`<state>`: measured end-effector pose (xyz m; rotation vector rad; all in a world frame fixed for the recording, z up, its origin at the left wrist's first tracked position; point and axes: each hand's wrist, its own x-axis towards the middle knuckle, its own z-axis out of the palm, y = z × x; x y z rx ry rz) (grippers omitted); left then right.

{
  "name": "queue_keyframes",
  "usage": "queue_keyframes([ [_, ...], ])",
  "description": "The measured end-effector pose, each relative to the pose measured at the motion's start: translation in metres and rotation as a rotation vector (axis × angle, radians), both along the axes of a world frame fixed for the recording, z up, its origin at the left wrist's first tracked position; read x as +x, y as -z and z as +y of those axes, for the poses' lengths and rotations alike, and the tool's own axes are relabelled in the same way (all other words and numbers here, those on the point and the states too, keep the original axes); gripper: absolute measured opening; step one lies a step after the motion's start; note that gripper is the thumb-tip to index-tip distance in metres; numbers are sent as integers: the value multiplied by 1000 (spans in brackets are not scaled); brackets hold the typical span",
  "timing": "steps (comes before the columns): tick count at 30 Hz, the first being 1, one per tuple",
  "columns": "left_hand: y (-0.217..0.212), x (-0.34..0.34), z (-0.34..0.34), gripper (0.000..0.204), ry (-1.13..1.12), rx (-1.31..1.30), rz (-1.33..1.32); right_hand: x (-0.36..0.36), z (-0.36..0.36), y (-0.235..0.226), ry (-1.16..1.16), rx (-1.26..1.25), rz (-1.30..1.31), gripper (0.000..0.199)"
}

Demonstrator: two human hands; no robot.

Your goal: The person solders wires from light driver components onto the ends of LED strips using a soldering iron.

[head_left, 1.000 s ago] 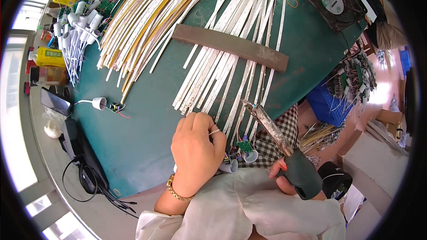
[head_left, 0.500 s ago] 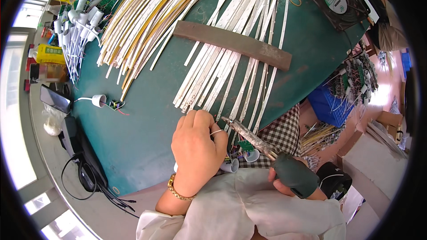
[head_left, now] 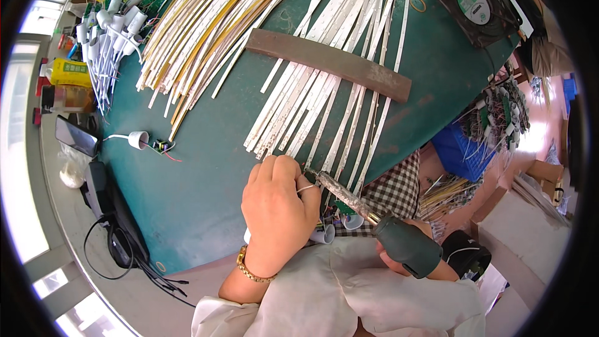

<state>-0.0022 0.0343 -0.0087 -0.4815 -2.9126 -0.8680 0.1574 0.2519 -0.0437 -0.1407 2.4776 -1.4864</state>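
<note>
My left hand [head_left: 277, 212] is closed, its back turned up, at the near ends of several pale LED strips [head_left: 299, 109]. Thumb and forefinger are pinched together, but what lies in them is hidden. A gold bracelet [head_left: 253, 264] circles that wrist. In my right hand [head_left: 391, 258] is a soldering iron [head_left: 409, 246] with a dark green handle and crusted metal shaft. Its tip points left, right beside my left fingertips. Below the shaft, partly covered, are a small green circuit board [head_left: 342, 207] and white plastic cups [head_left: 353, 221].
A brown bar [head_left: 331, 64] lies across the strips on the green table [head_left: 193, 206]. More strips [head_left: 206, 25] spread to its left. Wired white cups [head_left: 112, 31] pile up at far left, a black fan [head_left: 477, 5] stands far right, and a blue crate [head_left: 462, 150] sits beyond the right edge.
The soldering iron has shifted slightly left, its tip a little lower and closer to my left fingers. Its handle has turned, showing more of my right hand behind it. My left hand stays put.
</note>
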Motion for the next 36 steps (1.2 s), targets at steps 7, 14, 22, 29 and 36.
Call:
queue_keyframes([
  [7, 0, 0, 1, 14, 0, -5, -5, -16, 4, -6, -69, 29, 113, 16],
  [14, -2, 0, 1, 13, -25, 0, -18, 13, 5, 9, 141, -199, -190, 14],
  [22, -2, 0, -1, 14, -20, 21, -33, 10, 6, 5, -119, 261, 166, 40],
  [29, 0, 0, -1, 14, -20, 15, -21, 12, 4, 18, -86, 257, 296, 38],
  [36, 2, 0, -3, 13, 0, -7, -15, 0, -6, -9, 5, 236, 191, 26],
])
